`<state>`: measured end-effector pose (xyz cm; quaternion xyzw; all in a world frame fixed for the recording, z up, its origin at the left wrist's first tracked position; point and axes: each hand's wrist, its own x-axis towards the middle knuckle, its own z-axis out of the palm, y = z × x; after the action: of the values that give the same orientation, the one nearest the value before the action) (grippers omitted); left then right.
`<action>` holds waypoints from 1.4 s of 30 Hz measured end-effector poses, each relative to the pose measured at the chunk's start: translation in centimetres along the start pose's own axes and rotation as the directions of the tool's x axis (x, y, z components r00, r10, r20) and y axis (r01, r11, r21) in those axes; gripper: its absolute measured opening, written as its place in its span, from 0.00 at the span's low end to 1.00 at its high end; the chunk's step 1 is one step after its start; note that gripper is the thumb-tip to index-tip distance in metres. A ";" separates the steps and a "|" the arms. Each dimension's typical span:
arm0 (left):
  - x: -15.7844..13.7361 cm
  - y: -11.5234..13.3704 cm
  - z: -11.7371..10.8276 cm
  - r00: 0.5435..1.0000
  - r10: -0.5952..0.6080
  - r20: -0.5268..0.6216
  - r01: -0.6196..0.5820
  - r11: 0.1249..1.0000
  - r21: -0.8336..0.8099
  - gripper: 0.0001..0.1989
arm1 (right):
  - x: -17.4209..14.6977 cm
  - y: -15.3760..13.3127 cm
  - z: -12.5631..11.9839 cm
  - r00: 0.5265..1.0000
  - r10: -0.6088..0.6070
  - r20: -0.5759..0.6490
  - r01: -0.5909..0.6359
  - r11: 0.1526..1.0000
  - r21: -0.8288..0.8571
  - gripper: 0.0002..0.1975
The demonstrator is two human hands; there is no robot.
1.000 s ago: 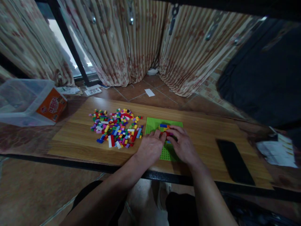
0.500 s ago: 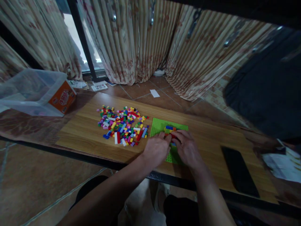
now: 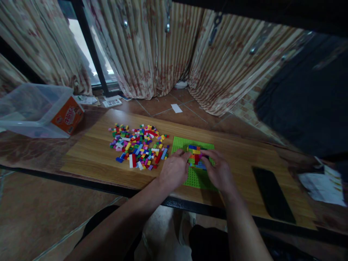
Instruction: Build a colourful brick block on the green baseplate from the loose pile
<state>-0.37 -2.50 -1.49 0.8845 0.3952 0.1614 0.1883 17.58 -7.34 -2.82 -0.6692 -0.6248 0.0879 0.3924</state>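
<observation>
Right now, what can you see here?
Table: one, brown, centre
Loose bricks: many, mixed colours, table's left
Building plate: one, green, on table
Built bricks: several, mixed colours, on plate
Tub: one, clear, far left
Flat slab: one, black, table's right
Papers: several, mostly white, around table
Curtains: several, striped beige, behind
Unclear shape: one, dark, upper right
Floor: one, brown, around table
Legs: two, black trousers, below table
Left hand: one, bare, plate's left
Right hand: one, bare, plate's right

The brown wood-grain table [image 3: 241,159] has a soft sheen; near its front edge, the flat green plastic baseplate [image 3: 197,178] is studded. Past the table's left edge, a translucent plastic box [image 3: 40,125] looks smooth and glossy.
</observation>
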 end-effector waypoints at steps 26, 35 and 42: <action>-0.3 0.9 1.1 0.996 0.088 0.024 -0.091 0.963 0.253 0.25 | 0.1 0.7 1.1 0.923 0.359 -0.137 -0.353 0.933 0.071 0.19; -0.1 1.5 0.9 0.996 0.064 0.060 -0.082 0.927 0.367 0.22 | 0.1 0.5 1.5 0.921 0.357 -0.159 -0.352 0.934 0.061 0.17; -0.1 2.6 0.9 0.996 0.029 0.085 -0.063 0.904 0.423 0.22 | 0.3 0.8 1.9 0.923 0.359 -0.138 -0.350 0.933 0.085 0.15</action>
<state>1.67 -4.37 -1.09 0.9188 0.3924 0.0416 0.0021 17.11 -6.24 -4.49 -0.7641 -0.4591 0.1245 0.4359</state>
